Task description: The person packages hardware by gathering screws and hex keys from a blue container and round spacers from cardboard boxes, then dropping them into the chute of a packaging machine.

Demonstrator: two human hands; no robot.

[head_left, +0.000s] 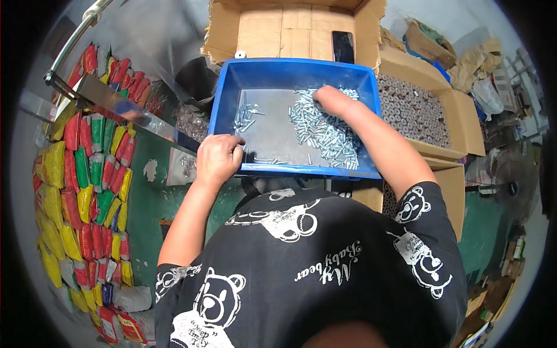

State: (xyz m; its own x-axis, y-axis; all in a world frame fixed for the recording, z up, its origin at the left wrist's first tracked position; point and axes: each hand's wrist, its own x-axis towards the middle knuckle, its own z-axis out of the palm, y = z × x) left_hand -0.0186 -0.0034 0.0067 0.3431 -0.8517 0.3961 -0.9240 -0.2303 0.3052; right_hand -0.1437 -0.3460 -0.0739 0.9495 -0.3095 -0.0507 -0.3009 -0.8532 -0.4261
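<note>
A blue tray [225,87] lies in front of me with many small silvery metal pins [322,130] piled in its right half. A smaller group of pins [246,119] is at the tray's left side, and a few lie along the near edge. My left hand [219,156] is at the tray's near left corner, its fingers bent together at the rim; what they hold, if anything, is hidden. My right hand [335,101] reaches into the upper part of the pile, its fingers mostly hidden from view.
A cardboard box [278,32] with a phone [343,47] in it stands behind the tray. Right of the tray, another box [461,116] holds many round metal parts [415,110]. Colourful packets [87,185] are stacked at left, near a metal bar [139,116].
</note>
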